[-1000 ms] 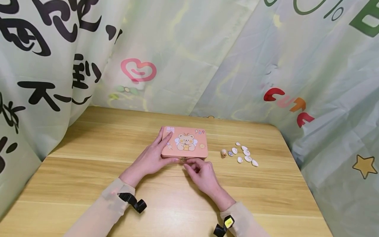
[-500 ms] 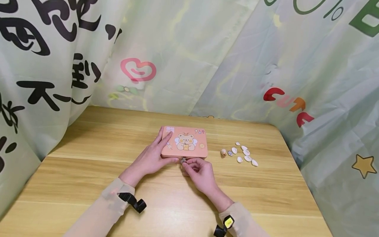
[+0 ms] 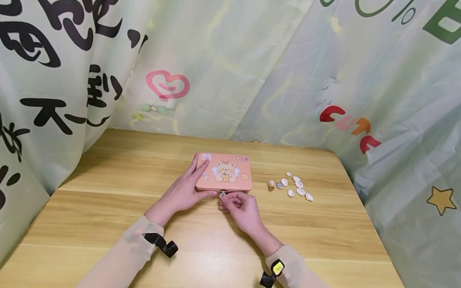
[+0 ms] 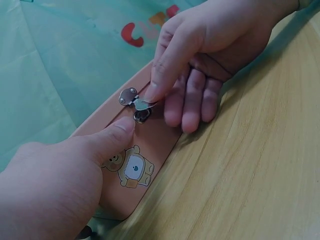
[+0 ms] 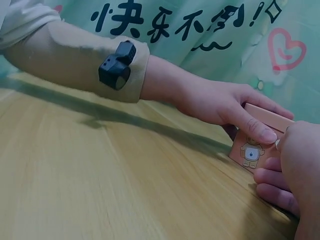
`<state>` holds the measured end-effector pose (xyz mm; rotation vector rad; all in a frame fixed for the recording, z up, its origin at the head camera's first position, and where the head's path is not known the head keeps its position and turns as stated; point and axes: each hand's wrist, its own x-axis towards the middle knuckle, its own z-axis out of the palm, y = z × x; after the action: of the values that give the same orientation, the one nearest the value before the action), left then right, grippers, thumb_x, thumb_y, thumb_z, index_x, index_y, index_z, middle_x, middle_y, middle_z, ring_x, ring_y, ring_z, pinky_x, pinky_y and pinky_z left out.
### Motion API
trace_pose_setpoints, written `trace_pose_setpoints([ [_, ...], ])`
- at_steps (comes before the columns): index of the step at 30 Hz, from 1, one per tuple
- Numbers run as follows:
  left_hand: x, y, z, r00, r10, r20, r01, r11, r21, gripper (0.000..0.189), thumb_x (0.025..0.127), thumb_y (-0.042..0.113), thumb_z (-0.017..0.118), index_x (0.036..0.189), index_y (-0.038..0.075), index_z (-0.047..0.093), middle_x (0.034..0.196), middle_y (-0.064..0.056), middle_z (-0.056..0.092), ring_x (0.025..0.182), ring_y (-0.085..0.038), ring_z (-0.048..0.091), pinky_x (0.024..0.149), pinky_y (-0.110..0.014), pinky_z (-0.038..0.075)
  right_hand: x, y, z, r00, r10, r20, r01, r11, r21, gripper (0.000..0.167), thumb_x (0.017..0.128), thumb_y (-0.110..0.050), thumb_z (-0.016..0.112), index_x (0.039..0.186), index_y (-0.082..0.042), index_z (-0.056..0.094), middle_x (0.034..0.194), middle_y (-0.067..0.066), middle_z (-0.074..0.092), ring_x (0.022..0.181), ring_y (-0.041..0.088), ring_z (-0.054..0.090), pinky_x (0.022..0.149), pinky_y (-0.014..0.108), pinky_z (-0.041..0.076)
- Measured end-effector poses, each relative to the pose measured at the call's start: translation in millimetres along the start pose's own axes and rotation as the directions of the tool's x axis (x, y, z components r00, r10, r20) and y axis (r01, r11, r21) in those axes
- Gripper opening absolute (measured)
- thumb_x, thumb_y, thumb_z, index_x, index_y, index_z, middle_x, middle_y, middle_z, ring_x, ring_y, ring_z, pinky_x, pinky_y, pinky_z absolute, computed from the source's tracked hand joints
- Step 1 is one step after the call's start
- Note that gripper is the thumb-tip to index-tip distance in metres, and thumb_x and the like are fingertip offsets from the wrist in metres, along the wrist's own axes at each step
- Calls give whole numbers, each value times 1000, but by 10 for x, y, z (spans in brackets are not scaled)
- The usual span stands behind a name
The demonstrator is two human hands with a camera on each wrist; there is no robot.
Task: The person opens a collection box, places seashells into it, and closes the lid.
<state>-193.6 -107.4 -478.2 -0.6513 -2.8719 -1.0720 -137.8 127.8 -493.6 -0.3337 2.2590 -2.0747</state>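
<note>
Pink box [image 3: 226, 185] braced by one hand, clasp flap [image 4: 144, 105] pinched in the other

A person's left hand [image 3: 185, 193] grips the near left part of the box, which sits flat on a wooden table [image 3: 216, 256], its printed lid [image 3: 245, 164] down. The thumb presses the front wall just beside the metal catch [image 4: 142, 117], with the index finger laid across the lid. On the right hand [image 3: 245, 212], thumb and forefinger close on the flap, the gap between them all but gone, while the other fingers curl loosely below. The flap appears to stand out from the catch.

The box looks stiff and fairly light, though its contents cannot be seen; its smooth finish could let it skid if pulled at the front alone, so the left corner seems a sound place to brace it. The flap looks thin, small and slippery, best taken by its free tip with fingertips and little force. White shells [image 3: 299, 185] and a spiral shell [image 3: 271, 185], likely more fragile, lie near the box, to its right.
</note>
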Motion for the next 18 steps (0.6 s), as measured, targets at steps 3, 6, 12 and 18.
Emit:
trace_pose_setpoints([
  [3, -19, -9, 5, 1000, -2, 5, 2, 1000, -8, 109, 87, 70, 76, 171, 32, 17, 176, -3, -11, 143, -55, 40, 109, -63, 42, 2, 5, 25, 1000, 6, 6, -6, 1000, 24, 8, 101, 4, 68, 104, 12, 70, 92, 23, 77, 85, 38, 77, 75, 39, 63],
  [6, -8, -6, 2, 1000, -7, 8, 7, 1000, -9, 109, 87, 70, 76, 171, 32, 17, 175, 0, -13, 144, -54, 38, 110, -64, 41, 23, -2, 29, 1000, 8, 8, -9, 999, 35, 10, 102, 4, 67, 104, 13, 70, 90, 24, 76, 83, 36, 78, 74, 40, 63],
  [12, -4, -13, 1, 1000, -14, 13, 14, 1000, -9, 110, 87, 69, 77, 171, 31, 17, 175, -1, -14, 145, -55, 37, 111, -65, 39, 31, -40, 32, 1000, 25, 5, -26, 998, 59, 11, 102, 4, 66, 102, 14, 70, 87, 25, 76, 80, 37, 77, 73, 41, 63],
  [18, -10, -21, -7, 1000, -6, 17, 6, 1000, -4, 109, 87, 72, 74, 171, 34, 16, 175, 1, -15, 144, -55, 38, 110, -65, 40, 35, -52, 12, 1000, 18, 12, -19, 997, 70, 11, 102, 3, 66, 102, 13, 71, 87, 26, 76, 80, 38, 77, 72, 42, 63],
])
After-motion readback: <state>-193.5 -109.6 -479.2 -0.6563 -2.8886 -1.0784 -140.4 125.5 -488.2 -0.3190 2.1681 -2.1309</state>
